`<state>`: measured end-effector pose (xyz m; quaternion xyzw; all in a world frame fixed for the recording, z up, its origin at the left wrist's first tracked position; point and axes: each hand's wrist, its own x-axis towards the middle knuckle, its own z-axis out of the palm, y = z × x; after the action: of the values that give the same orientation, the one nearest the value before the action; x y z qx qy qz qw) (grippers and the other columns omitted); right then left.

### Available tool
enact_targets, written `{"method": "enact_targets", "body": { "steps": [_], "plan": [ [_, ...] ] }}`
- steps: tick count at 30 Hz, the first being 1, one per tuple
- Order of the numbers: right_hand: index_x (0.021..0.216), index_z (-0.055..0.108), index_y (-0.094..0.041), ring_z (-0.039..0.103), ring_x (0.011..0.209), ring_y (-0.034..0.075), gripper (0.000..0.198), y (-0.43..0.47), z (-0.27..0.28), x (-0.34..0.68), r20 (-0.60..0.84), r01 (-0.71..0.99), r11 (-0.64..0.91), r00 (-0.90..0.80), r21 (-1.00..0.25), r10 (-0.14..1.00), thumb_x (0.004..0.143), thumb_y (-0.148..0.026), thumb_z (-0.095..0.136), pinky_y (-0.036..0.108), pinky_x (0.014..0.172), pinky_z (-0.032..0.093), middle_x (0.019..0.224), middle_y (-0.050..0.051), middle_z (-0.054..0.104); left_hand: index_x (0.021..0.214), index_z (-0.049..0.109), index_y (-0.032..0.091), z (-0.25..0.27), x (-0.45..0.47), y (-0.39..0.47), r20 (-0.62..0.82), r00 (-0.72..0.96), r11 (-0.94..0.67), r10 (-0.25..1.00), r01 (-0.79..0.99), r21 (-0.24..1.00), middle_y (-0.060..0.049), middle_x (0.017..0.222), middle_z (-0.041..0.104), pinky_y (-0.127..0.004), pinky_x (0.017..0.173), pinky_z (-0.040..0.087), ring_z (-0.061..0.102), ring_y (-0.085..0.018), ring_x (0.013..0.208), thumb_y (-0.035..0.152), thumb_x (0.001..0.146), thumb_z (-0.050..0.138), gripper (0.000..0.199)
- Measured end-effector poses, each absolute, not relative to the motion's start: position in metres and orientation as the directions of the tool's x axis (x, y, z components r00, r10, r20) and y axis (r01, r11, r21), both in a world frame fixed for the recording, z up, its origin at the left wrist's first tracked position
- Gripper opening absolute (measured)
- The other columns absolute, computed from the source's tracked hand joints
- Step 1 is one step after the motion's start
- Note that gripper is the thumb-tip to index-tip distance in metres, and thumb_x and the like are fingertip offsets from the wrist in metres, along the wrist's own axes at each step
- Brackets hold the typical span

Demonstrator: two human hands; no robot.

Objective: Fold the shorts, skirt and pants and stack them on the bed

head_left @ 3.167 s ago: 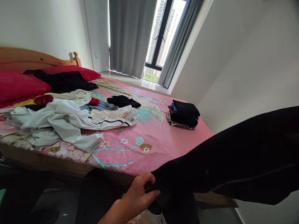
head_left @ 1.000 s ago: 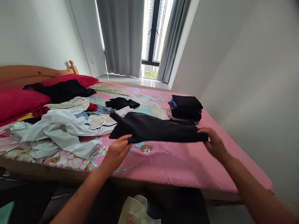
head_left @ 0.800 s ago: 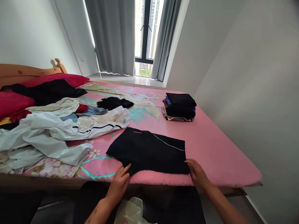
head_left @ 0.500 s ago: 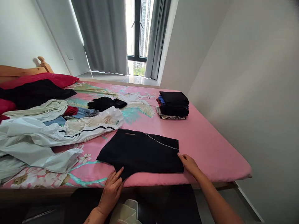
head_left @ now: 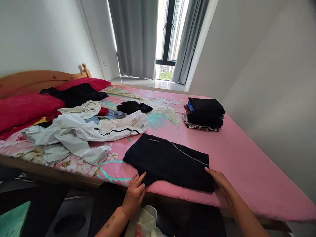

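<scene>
Black shorts (head_left: 170, 161), folded in half lengthwise, lie flat near the front edge of the bed. A thin pale line runs along their upper part to the leg opening, and a small pale strip marks the waist end. At the lower crotch corner, my left hand (head_left: 135, 191) is closed on the cloth, its forefinger on top. My right hand (head_left: 218, 180) grips the leg hem at the right end, thumb side up, other fingers partly hidden. Beyond the shorts to the right stands a stack of folded clothes (head_left: 206, 113), black on top.
On the left lie rumpled clothes, among them a white garment with black stripes (head_left: 118, 131). A crumpled black garment (head_left: 134, 107) rests mid-bed. Red pillows (head_left: 29, 107) are by the wooden headboard (head_left: 37, 77). A wall flanks the pink bed (head_left: 247, 164) on the right.
The view has swung left, so everything appears farther right and more of the pillows and headboard shows. Both hands keep the same places on the shorts, which still lie flat.
</scene>
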<state>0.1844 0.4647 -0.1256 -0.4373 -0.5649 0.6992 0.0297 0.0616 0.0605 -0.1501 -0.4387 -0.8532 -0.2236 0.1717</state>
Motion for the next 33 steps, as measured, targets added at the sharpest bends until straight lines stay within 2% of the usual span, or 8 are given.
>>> {"method": "enact_targets", "body": {
  "steps": [5, 9, 13, 17, 20, 25, 27, 33],
  "plan": [
    [0.078, 0.067, -0.014, 0.066, 0.075, 0.022, 0.019, 0.499, -0.133, 0.208, -0.587, 0.480, -0.353, -0.536, -0.803, 0.606, 0.069, -0.031, 0.069, 0.028, 0.067, 0.053, 0.080, 0.010, 0.070, 0.101, 0.064, 0.026, -0.133, 0.081, 0.054, 0.476, -0.515, 0.443, 0.712, 0.857, 0.264, -0.006, 0.119, 0.061, -0.042, 0.085, 0.050, 0.058, -0.022, 0.102, 0.021, 0.085, 0.054, 0.019],
    [0.078, 0.067, -0.014, 0.066, 0.077, 0.023, 0.024, 0.512, -0.135, 0.217, -0.594, 0.520, -0.313, -0.559, -0.795, 0.579, 0.070, -0.037, 0.069, 0.028, 0.068, 0.053, 0.082, 0.011, 0.070, 0.102, 0.064, 0.024, -0.112, 0.078, 0.066, 0.518, -0.553, 0.384, 0.652, 0.831, 0.403, -0.005, 0.100, 0.065, -0.036, 0.083, 0.051, 0.060, -0.019, 0.096, 0.019, 0.087, 0.053, 0.020],
    [0.079, 0.068, -0.014, 0.066, 0.083, 0.026, 0.037, 0.512, -0.137, 0.212, -0.525, 0.599, -0.120, -0.567, -0.792, 0.635, 0.070, -0.050, 0.067, 0.031, 0.071, 0.052, 0.082, 0.011, 0.070, 0.106, 0.063, 0.022, -0.090, 0.058, 0.105, 0.544, -0.521, 0.291, 0.658, 0.842, 0.455, -0.006, 0.108, 0.064, -0.037, 0.095, 0.047, 0.057, -0.018, 0.106, 0.017, 0.089, 0.048, 0.023],
    [0.082, 0.068, -0.015, 0.065, 0.087, 0.026, 0.041, 0.511, -0.140, 0.211, -0.438, 0.586, -0.001, -0.605, -0.811, 0.665, 0.068, -0.054, 0.065, 0.032, 0.073, 0.051, 0.086, 0.010, 0.070, 0.120, 0.057, 0.025, -0.085, 0.031, 0.146, 0.361, -0.381, 0.213, 0.851, 0.879, 0.427, -0.005, 0.125, 0.059, -0.036, 0.105, 0.039, 0.049, -0.016, 0.121, 0.023, 0.092, 0.042, 0.032],
    [0.080, 0.068, -0.016, 0.065, 0.085, 0.026, 0.038, 0.509, -0.140, 0.212, -0.430, 0.575, -0.016, -0.592, -0.818, 0.682, 0.066, -0.051, 0.067, 0.032, 0.071, 0.051, 0.085, 0.009, 0.070, 0.130, 0.049, 0.030, -0.093, 0.000, 0.161, 0.169, -0.406, 0.333, 0.898, 0.879, 0.342, -0.006, 0.141, 0.044, -0.052, 0.111, 0.022, 0.035, -0.024, 0.133, 0.039, 0.090, 0.046, 0.041],
    [0.079, 0.067, -0.016, 0.065, 0.080, 0.025, 0.042, 0.506, -0.138, 0.213, -0.463, 0.562, -0.072, -0.595, -0.824, 0.656, 0.064, -0.055, 0.070, 0.030, 0.066, 0.051, 0.081, 0.007, 0.070, 0.134, 0.045, 0.021, -0.103, -0.052, 0.157, 0.059, -0.737, 0.716, 0.674, 0.671, 0.193, -0.015, 0.146, 0.033, -0.065, 0.107, 0.014, 0.025, -0.034, 0.137, 0.043, 0.085, 0.052, 0.054],
    [0.082, 0.067, -0.015, 0.065, 0.082, 0.024, 0.043, 0.506, -0.138, 0.213, -0.468, 0.549, -0.100, -0.588, -0.830, 0.659, 0.064, -0.055, 0.070, 0.028, 0.067, 0.051, 0.081, 0.007, 0.070, 0.133, 0.046, 0.019, -0.101, -0.053, 0.158, 0.119, -0.733, 0.710, 0.670, 0.679, 0.188, -0.016, 0.145, 0.035, -0.061, 0.109, 0.017, 0.025, -0.032, 0.137, 0.039, 0.086, 0.050, 0.051],
    [0.094, 0.066, -0.016, 0.065, 0.089, 0.023, 0.042, 0.500, -0.135, 0.216, -0.506, 0.421, -0.289, -0.635, -0.860, 0.584, 0.068, -0.048, 0.073, 0.029, 0.076, 0.053, 0.091, 0.007, 0.070, 0.138, 0.038, 0.026, -0.096, -0.011, 0.199, 0.154, -0.437, 0.390, 0.886, 0.883, 0.262, -0.009, 0.148, 0.032, -0.058, 0.111, 0.015, 0.023, -0.025, 0.139, 0.044, 0.092, 0.036, 0.049]
  ]
}}
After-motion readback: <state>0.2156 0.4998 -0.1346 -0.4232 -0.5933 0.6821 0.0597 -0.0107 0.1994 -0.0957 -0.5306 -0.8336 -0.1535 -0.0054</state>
